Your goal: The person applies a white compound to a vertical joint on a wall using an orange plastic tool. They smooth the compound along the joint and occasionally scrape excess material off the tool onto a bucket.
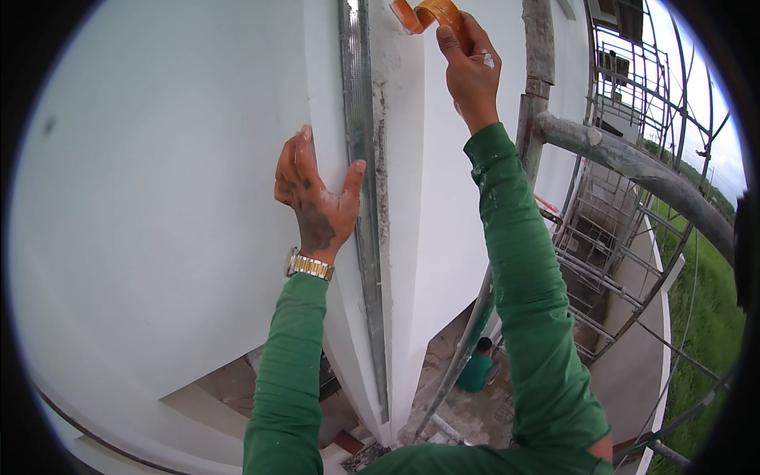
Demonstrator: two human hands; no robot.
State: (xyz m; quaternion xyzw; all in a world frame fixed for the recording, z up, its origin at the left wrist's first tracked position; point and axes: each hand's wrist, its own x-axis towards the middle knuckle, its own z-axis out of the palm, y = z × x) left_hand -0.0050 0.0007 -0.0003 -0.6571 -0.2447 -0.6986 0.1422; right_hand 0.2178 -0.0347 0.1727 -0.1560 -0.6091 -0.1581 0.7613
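Note:
Raised in front of me, my left hand (318, 198) has its fingers and thumb apart against a narrow white wall edge. Its thumb lies at a long grey metal strip (360, 95), which runs down the corner beside a rough strip of plaster. A watch with a metal band circles that wrist. Higher and to the right, my right hand (475, 79) is closed on an orange curved tool (431, 12), its top cut off by the picture's upper edge. White paste sticks to the back of this hand. Both my sleeves are green.
A thick grey scaffold pipe (633, 158) crosses at the right, joined to an upright post (534, 95). More scaffolding (609, 237) stands beyond it. Far below, a person in green (476, 370) crouches on the ground. Grass (712, 301) lies past a low wall (633, 372).

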